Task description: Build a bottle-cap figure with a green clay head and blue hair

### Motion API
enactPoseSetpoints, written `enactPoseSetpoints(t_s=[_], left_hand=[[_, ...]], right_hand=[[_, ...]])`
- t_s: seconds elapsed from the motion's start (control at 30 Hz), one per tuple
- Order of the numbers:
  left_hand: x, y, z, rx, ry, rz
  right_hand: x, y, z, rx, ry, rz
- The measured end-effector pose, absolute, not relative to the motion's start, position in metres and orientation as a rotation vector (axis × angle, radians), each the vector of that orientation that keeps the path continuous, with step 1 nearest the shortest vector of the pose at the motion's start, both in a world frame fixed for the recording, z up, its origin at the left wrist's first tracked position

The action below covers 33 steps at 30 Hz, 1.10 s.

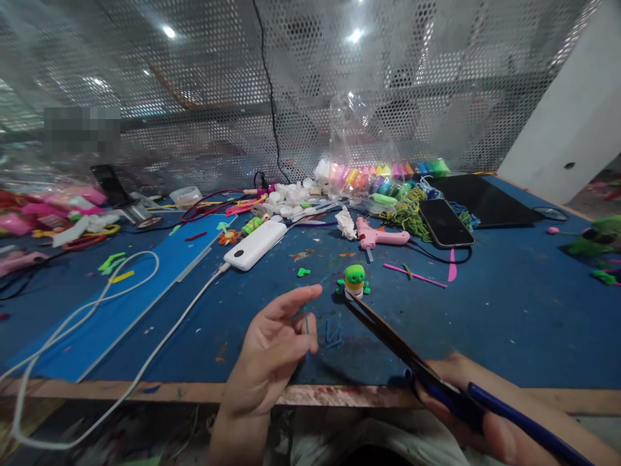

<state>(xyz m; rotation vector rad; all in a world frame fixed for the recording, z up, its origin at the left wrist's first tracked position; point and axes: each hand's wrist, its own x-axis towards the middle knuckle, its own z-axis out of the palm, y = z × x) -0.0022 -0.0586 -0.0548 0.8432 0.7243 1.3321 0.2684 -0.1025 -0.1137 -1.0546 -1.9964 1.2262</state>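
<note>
My left hand (279,343) is raised over the table's front edge, thumb and fingers pinching a thin blue strand (307,333). Held in my right hand (466,388) is a pair of scissors (395,340) with dark blue handles. Its blades point up and left, their tips near a small green clay figure (354,279) with a yellow and white base; whether they touch it I cannot tell. Short cut blue strands (334,333) lie on the table between my hands. A small green clay piece (303,272) sits beyond my left fingers.
A white power bank (257,246) trails a white cable over a blue board (145,285). Farther back lie a pink glue gun (383,236), a phone (446,223), tangled green yarn (407,213) and several clay packs (373,178). A pink stick (417,276) lies right of the figure.
</note>
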Motion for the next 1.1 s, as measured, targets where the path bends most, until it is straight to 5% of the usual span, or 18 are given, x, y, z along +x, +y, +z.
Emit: enactPoseSetpoints(t_s=[0.4, 1.1], left_hand=[[0.008, -0.061, -0.078, 0.493, 0.173, 0.976], [0.018, -0.061, -0.082, 0.586, 0.304, 0.879]], right_hand=[[0.248, -0.106, -0.078, -1.024, -1.997, 1.536], [0.236, -0.105, -0.077, -1.113, -2.026, 1.381]])
